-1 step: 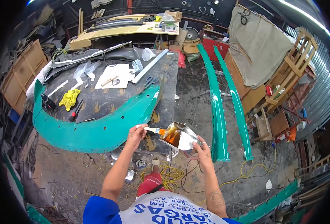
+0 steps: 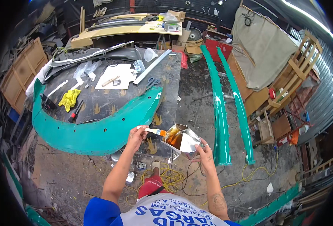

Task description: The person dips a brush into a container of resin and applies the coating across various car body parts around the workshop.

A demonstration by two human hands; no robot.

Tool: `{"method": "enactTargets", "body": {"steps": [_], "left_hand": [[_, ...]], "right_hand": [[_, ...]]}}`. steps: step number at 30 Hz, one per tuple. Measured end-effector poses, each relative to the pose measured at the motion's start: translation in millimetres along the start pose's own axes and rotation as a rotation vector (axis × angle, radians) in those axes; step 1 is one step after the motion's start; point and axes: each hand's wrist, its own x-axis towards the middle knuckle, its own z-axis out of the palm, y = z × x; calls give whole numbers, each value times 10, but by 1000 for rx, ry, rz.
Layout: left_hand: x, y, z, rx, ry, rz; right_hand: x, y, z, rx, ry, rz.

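My left hand [image 2: 137, 137] is closed on the white handle of a paintbrush [image 2: 152, 130]; its orange-wet bristles are at the left rim of an open, dented metal container [image 2: 187, 144]. My right hand [image 2: 205, 152] grips that container's right side, and amber liquid [image 2: 175, 137] shows inside it. Beyond my left hand, a curved teal panel [image 2: 87, 139] lies on the dark worktable [image 2: 168, 110]. A yellow glove [image 2: 69, 99], a red-and-black tool [image 2: 75, 113] and grey scissors [image 2: 152, 82] lie on that table.
Two long glossy teal strips [image 2: 220, 118] [image 2: 237, 102] stand lengthwise to the right. Wooden frames and boards [image 2: 304, 66] line the right wall. Yellow hose or cable [image 2: 168, 177] coils by my feet. A back bench [image 2: 125, 32] holds long pieces. Another teal piece [image 2: 275, 203] is at lower right.
The view has shifted very slightly, with the surroundings a little displaced in the frame. Both hands keep their hold on the brush and container.
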Motion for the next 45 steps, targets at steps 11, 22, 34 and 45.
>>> {"method": "enactTargets", "body": {"steps": [11,22,34,45], "left_hand": [[1647,318,-586,66,134,-57],[2596,323,-788,239,-15,-72],[3216,257,-775,427,-160,-168],[4160,111,-101,388,-357,-26]], "right_hand": [[1389,-103,120,158,-50,63],[2464,-13,272,8,-16,107],[3071,-107,372,-107,-25,77],[3351,-227,473,-79,-18,39]]}}
